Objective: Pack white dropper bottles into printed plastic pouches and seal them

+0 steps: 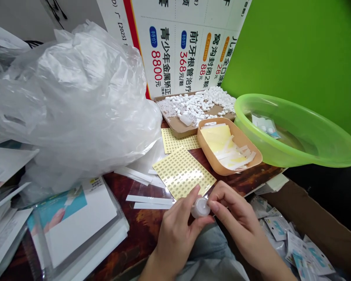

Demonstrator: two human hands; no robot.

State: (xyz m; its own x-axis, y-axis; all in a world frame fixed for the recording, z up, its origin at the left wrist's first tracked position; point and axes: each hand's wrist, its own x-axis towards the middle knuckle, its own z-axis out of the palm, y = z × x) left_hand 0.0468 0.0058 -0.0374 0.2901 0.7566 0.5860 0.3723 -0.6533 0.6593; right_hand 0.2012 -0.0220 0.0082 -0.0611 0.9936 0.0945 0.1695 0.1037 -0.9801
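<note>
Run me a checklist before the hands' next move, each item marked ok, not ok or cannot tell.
1. Small, round, translucent whitish object held securely: ok, the left hand has it between thumb and fingers.
2. Right hand in position: ok, thumb and fingertips are at the object's edge.
3. Right fingertips pinching something thin: cannot tell, too small.
4. Yellow square sheet of small oval stickers close by: ok, just beyond the hands.
5. Light green oval plastic basin free of packets: not ok, a clear plastic packet lies inside.
</note>
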